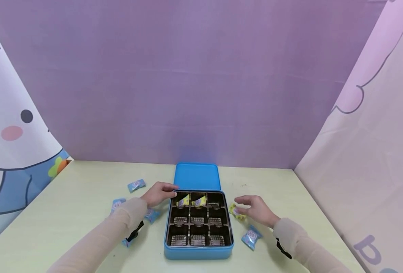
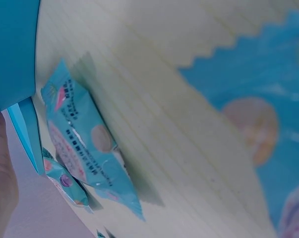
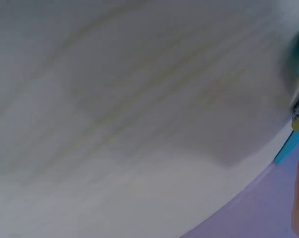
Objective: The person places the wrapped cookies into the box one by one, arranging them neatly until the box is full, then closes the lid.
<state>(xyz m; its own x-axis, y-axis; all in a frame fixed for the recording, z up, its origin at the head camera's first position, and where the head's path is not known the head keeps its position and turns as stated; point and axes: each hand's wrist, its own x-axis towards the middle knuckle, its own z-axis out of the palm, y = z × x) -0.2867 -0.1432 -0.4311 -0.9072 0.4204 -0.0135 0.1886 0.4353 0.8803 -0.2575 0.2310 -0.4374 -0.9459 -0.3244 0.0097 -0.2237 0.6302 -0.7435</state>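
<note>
A blue tin (image 1: 198, 253) holds a dark tray divided into several compartments. Yellow wrapped candies fill two back-row compartments, the left one (image 1: 182, 200) and the middle one (image 1: 199, 201). My left hand (image 1: 157, 193) rests on the tin's back left corner, fingers extended at the rim; in the left wrist view a straight finger (image 2: 0, 148) lies against the blue side. Right of the tin, my right hand (image 1: 257, 210) is over another yellow wrapped candy (image 1: 237, 212), its thumb overlapping the wrapper and its forefinger spread apart above.
The tin's blue lid (image 1: 197, 176) lies folded back behind it. Blue wrapped candies lie on the pale table left of the tin, one at the back (image 1: 136, 185) and one beside the left hand (image 1: 151, 215). Another blue candy (image 1: 251, 237) is at right. A purple backdrop (image 1: 201, 83) stands behind.
</note>
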